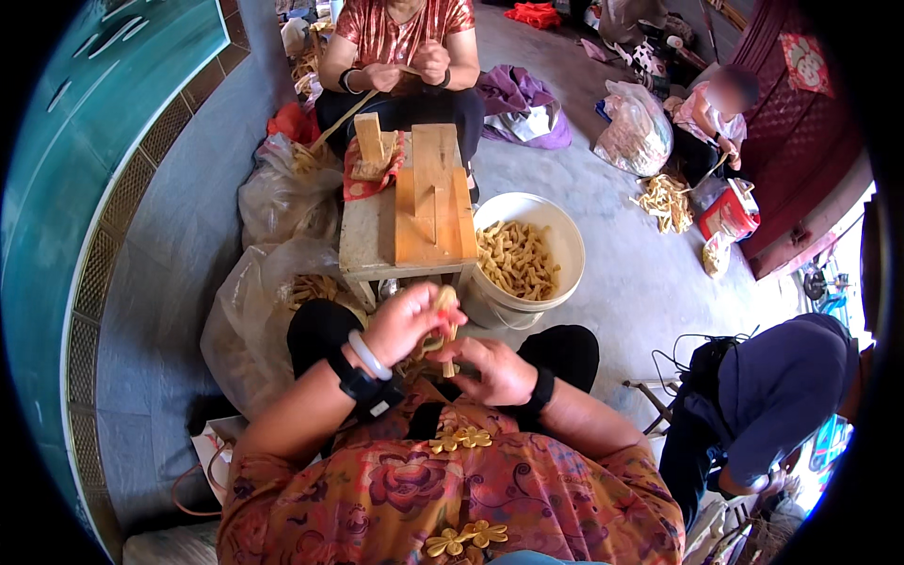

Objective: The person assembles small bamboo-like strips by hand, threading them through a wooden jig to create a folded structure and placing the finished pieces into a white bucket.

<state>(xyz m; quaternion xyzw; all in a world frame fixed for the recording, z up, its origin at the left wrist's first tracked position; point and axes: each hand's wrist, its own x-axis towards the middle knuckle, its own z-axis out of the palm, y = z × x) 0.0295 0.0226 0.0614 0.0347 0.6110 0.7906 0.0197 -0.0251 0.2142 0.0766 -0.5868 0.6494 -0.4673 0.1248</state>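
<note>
A pale-yellow folded strip [449, 365] is standing roughly upright between the two hands, nearer the wearer than the white plastic bucket [572, 240]. The left hand [405, 325] is pinching around its upper part, fingers narrow; the right hand [496, 372] is closing thumb and fingers about its lower end. It is probably feeling light, pliable and tearable, so gentle fingertip holds near both ends are likely suiting it; slipperiness is not showing.

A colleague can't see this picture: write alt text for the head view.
The person's left grip holds a pale yellowish strip, the right grip at its lower part. Ahead are a wooden fixture on a small table and a white bucket of yellowish pieces; another person sits opposite.
</note>
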